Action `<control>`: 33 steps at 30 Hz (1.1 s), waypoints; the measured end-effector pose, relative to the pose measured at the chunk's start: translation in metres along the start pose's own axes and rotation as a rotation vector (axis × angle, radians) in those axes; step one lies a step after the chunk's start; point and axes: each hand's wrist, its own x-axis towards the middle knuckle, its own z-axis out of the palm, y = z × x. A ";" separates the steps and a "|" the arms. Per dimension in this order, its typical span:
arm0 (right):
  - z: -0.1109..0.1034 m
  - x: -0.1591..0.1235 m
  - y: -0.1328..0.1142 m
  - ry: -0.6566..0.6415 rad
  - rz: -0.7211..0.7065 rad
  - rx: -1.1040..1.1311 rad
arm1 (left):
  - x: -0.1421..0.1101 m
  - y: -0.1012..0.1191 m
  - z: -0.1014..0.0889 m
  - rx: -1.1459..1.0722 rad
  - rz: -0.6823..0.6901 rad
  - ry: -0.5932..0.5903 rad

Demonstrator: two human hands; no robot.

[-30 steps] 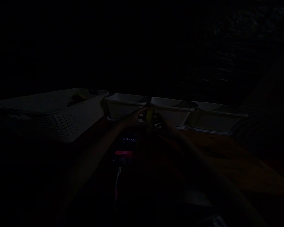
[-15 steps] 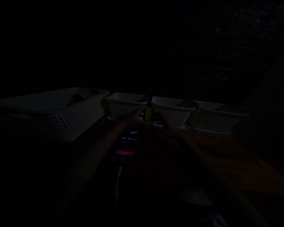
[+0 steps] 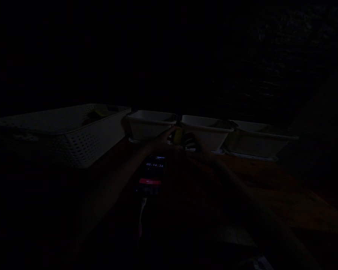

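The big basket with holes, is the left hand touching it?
Apart. The head view shows dark table and part of a white tub between the left hand and the basket.

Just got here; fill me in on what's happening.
In near darkness, a person's left hand and right hand are at a small yellowish thing, too dim to identify; each hand's grip is unclear. Three pale tubs stand in a row just beyond, with a perforated basket to their left. A lit phone reading 00:14:34 lies nearer the person.
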 end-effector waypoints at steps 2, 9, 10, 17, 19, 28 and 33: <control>0.000 0.000 -0.002 0.005 -0.017 -0.007 | 0.000 0.002 0.001 -0.004 -0.005 0.009; 0.000 0.001 -0.008 0.034 0.039 0.175 | -0.001 0.014 -0.003 -0.279 -0.048 0.040; 0.001 0.001 -0.007 0.036 0.063 0.208 | -0.001 0.015 -0.004 -0.320 -0.049 0.044; 0.004 0.002 -0.004 -0.081 0.081 0.296 | 0.000 0.006 -0.007 -0.439 -0.024 0.100; 0.003 0.003 -0.006 -0.106 0.078 0.339 | 0.000 0.005 -0.008 -0.471 -0.036 0.102; 0.003 0.007 0.008 0.160 0.190 0.345 | 0.004 0.010 -0.003 -0.515 -0.024 0.195; 0.000 0.006 0.022 0.180 0.149 0.192 | 0.009 0.003 0.001 -0.420 -0.096 0.273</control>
